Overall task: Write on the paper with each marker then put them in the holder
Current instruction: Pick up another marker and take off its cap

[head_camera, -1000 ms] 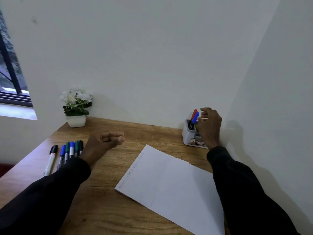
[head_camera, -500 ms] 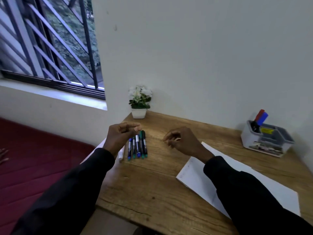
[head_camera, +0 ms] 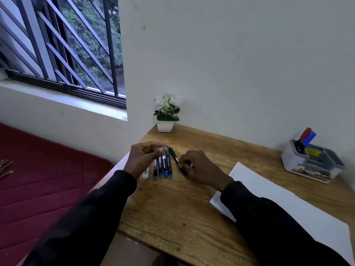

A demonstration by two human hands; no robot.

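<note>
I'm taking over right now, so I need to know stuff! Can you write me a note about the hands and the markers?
Left hand: hovers over the marker row, fingers loosely curled, holding nothing.
Right hand: pinches the black marker beside the row.
Things: five markers in a row at the table's left edge; paper on the right; holder far right.
Done: a red marker and a blue marker stand in the holder.
Left: write with the black marker, drop it in, then do the row.
</note>
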